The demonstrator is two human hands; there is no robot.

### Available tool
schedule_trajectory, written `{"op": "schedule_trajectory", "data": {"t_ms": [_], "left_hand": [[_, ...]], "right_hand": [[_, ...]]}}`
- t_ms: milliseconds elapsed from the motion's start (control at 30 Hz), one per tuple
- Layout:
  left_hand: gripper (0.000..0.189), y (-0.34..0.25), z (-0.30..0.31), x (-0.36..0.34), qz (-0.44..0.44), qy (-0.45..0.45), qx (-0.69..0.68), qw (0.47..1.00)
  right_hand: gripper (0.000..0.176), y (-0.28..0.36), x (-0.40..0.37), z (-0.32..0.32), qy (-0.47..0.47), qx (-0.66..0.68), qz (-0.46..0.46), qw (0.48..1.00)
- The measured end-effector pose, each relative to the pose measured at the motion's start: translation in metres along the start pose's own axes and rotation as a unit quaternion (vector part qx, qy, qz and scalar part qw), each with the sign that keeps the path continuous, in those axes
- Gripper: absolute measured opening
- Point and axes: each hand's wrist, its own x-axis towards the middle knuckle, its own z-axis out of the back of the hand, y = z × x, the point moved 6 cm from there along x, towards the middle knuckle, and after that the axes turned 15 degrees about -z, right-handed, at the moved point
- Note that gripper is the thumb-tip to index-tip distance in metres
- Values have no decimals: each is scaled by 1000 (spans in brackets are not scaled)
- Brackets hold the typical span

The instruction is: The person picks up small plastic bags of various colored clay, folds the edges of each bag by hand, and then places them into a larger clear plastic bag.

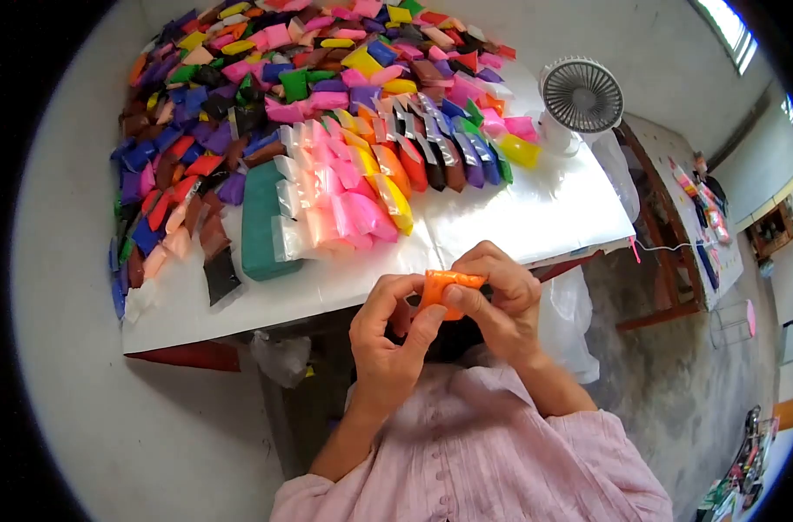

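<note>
Between my two hands, in front of the table edge, is a small orange packet (pixel 440 284) in clear plastic. My left hand (pixel 392 326) pinches its left side with thumb and fingers. On the other side, my right hand (pixel 498 300) has its thumb pressed on the packet's face and its fingers behind. Just beyond my hands, rows of filled packets lie overlapped by colour: pale peach (pixel 305 187), pink (pixel 361 213), yellow (pixel 390 203), orange (pixel 392 170), then red, black, brown, purple, blue and green. Their clear ends point towards the upper left.
A large heap of mixed coloured packets (pixel 274 65) covers the table's back and left. A green block (pixel 261 217) sits beside the rows. A white fan (pixel 581 97) stands at the right on the white tabletop (pixel 509 222). Plastic bags (pixel 281 357) hang below; another table (pixel 675 217) is further right.
</note>
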Motion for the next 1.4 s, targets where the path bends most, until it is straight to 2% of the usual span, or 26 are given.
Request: {"op": "schedule_trajectory", "data": {"t_ms": [100, 200, 300, 533, 633, 733, 833, 1033, 1133, 1233, 1400], "left_hand": [[16, 5, -4, -3, 10, -1, 15, 1000], [16, 7, -9, -8, 22, -38, -13, 999], [17, 9, -17, -10, 18, -46, -34, 998], [16, 7, -37, -11, 15, -21, -50, 998], [12, -7, -37, -3, -62, 3, 45, 997], [10, -8, -41, 0, -114, 0, 53, 992], [11, -2, -43, -3, -100, -5, 37, 994], [18, -3, -55, -3, -47, 40, 0, 998], [21, -2, -56, -5, -33, 28, 8, 999], [22, 4, -53, -10, -49, 10, -12, 999], [24, -6, -58, 1, -107, 57, 33, 992]], "right_hand": [[15, -7, -5, 4, 3, -11, -9, 1000], [21, -21, -13, 8, 9, 79, -51, 996], [19, -27, -19, 15, 22, 54, -75, 995], [18, -17, -26, 32, -35, -30, 8, 999], [19, -10, -29, 35, -40, -58, 38, 997], [21, -11, -28, 38, -29, -26, 3, 999], [22, -14, -29, 39, -10, -12, -30, 999], [22, -19, -32, 51, -44, -60, 23, 997], [24, -19, -33, 52, -58, -98, 31, 993], [27, -13, -32, 53, -51, -74, 14, 996], [33, -1, -35, 57, -90, -105, 94, 986]]}}
